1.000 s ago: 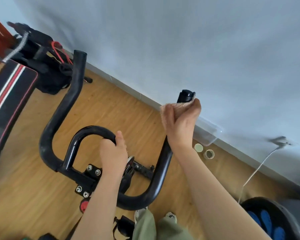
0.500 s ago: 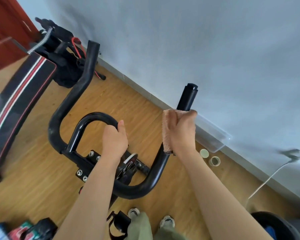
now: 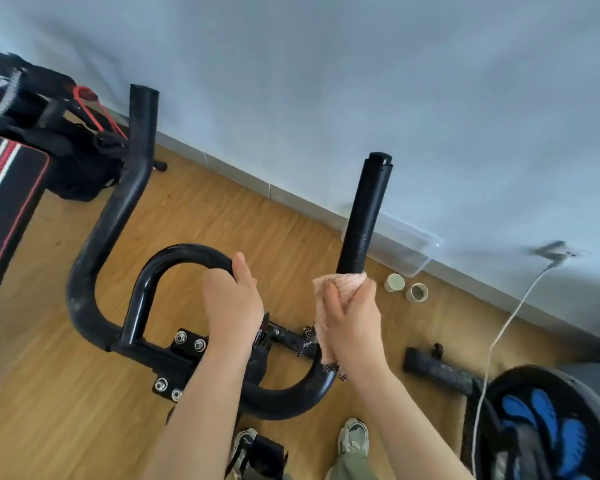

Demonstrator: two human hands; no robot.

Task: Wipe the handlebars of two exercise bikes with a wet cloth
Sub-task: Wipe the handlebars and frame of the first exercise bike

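A black exercise-bike handlebar point(image 3: 94, 244) curves in front of me, with an inner loop and two outer prongs. My left hand point(image 3: 231, 306) grips the inner loop near its right end. My right hand point(image 3: 354, 320) grips a pink cloth point(image 3: 340, 282) wrapped round the right prong point(image 3: 364, 216), low on the straight part. Above the cloth the prong stands bare up to its end cap. The left prong rises bare at the upper left.
A black bench with red and white stripes point(image 3: 4, 188) and dark gear stand at the left. A clear plastic box point(image 3: 402, 244) and two small cups point(image 3: 406, 287) lie by the wall. A white cable point(image 3: 499, 341) hangs right; a second bike's black and blue wheel point(image 3: 541, 420) sits lower right.
My right hand has slid the cloth down the right prong from near its end cap toward the bend. The left hand stays on the inner loop.
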